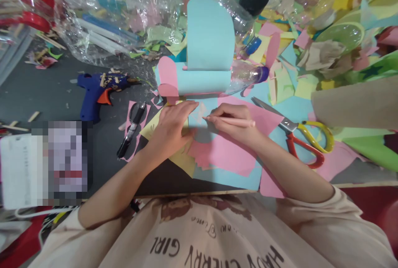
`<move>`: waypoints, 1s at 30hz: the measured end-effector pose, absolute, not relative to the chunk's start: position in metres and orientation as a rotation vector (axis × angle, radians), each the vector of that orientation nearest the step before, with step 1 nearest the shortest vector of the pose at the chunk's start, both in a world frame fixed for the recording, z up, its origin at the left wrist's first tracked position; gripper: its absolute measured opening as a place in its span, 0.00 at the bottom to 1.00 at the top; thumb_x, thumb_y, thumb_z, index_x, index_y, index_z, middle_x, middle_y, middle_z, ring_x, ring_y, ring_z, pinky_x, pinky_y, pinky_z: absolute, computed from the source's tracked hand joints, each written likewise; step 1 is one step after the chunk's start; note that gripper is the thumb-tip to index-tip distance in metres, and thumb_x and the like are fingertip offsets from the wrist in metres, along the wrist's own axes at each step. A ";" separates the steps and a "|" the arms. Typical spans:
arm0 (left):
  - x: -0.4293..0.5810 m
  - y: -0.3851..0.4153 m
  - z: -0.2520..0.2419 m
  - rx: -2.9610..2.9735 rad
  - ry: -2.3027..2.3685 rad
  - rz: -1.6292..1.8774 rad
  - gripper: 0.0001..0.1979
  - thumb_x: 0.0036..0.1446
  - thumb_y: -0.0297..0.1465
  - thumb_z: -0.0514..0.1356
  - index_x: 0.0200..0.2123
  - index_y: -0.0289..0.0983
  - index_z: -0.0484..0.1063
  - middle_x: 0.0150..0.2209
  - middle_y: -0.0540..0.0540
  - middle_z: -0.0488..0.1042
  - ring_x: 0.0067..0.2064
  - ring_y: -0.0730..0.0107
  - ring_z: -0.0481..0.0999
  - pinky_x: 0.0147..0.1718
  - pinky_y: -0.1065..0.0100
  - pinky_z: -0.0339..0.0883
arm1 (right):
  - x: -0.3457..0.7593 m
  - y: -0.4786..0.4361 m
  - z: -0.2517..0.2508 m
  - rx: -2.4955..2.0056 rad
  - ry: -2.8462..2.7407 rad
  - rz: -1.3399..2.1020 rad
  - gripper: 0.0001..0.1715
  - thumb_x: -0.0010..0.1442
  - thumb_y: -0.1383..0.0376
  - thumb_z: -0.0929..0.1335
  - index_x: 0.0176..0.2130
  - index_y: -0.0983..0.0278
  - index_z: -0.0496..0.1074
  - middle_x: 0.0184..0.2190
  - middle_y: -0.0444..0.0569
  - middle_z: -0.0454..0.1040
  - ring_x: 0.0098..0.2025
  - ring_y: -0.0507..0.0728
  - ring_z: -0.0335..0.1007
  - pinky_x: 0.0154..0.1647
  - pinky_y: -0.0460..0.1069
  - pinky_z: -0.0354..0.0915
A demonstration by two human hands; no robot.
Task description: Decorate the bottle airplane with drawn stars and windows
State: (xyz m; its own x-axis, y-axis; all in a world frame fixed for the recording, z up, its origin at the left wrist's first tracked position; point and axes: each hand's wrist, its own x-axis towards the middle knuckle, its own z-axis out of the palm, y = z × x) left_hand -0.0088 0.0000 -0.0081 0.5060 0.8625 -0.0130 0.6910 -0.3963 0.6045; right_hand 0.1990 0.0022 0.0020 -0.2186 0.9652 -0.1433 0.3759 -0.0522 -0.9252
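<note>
My right hand (234, 114) grips a light pink pen (244, 122), its tip touching a light blue sheet of paper (207, 102) that bears pale marks. Flat on the left edge of that sheet lies my left hand (174, 121), fingers stretched out and holding nothing. Pink paper (239, 158) and a yellow sheet (182, 162) lie partly beneath my hands. Just beyond them, a plastic bottle wrapped in light blue paper (203, 82) rests on its side. It has a tall rounded blue flap (210, 32), pink paper pieces and a purple cap (263, 74).
Scissors (289, 127) with red and yellow handles lie right of my right hand. At left are a blue glue gun (90, 94), a black pen (132, 129) and a blurred-out rectangular thing (65, 156). Plastic bottles and paper scraps crowd the far side.
</note>
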 end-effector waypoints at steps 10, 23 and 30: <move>-0.009 -0.001 -0.010 2.247 1.256 0.446 0.26 0.58 0.26 0.59 0.60 0.38 0.61 0.60 0.40 0.69 0.62 0.54 0.68 0.60 0.54 0.59 | 0.201 0.003 0.004 -1.333 -1.679 1.429 0.14 0.55 0.61 0.68 0.21 0.63 0.67 0.19 0.43 0.69 0.23 0.49 0.60 0.24 0.47 0.55; -0.008 0.001 -0.007 2.224 1.286 0.394 0.26 0.57 0.26 0.59 0.59 0.39 0.63 0.60 0.41 0.70 0.62 0.53 0.68 0.59 0.53 0.60 | 0.200 0.006 0.001 -1.423 -1.412 1.290 0.12 0.53 0.60 0.70 0.22 0.60 0.69 0.21 0.44 0.73 0.27 0.54 0.70 0.30 0.50 0.66; -0.007 0.000 -0.006 2.219 1.288 0.393 0.26 0.56 0.25 0.61 0.59 0.38 0.63 0.60 0.41 0.70 0.61 0.54 0.69 0.61 0.53 0.59 | 0.198 0.004 0.002 -1.460 -1.505 1.277 0.14 0.55 0.59 0.69 0.22 0.61 0.67 0.20 0.43 0.71 0.25 0.52 0.66 0.28 0.49 0.61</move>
State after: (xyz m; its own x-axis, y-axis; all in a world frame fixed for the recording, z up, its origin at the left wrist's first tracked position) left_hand -0.0071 0.0004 -0.0061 0.5012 0.8652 -0.0176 0.7080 -0.3983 0.5832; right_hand 0.1983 0.0036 0.0018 -0.1467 0.9762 -0.1599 0.3169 -0.1068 -0.9424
